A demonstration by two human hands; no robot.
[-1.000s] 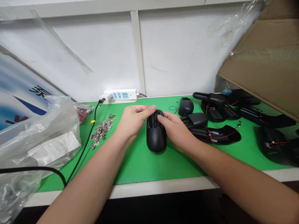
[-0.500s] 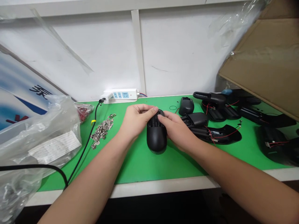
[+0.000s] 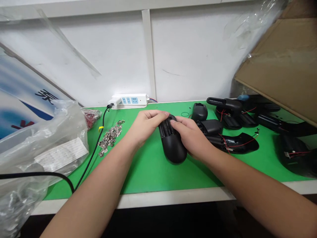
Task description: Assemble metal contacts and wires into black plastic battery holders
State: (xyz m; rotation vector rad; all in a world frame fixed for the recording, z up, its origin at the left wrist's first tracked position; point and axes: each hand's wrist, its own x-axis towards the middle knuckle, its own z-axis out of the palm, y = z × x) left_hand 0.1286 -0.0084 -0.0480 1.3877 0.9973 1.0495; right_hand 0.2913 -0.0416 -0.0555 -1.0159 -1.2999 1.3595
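White wall (image 3: 193, 59): brightly lit
Below tabletop (image 3: 143, 175): lost in deep shadow
Plastic bag (image 3: 68, 122): streaked with highlights
Frame edges: stretched

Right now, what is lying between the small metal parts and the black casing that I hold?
Your left hand and forearm, over the green tabletop, in the head view.

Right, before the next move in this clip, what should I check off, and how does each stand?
Both the left hand and right hand on the black housing: ok
Housing's open compartment facing the camera: ok
Metal pieces within view: ok
Power cord away from both hands: ok
Contacts seated inside the compartment: cannot tell
Green work surface free of other housings: not ok
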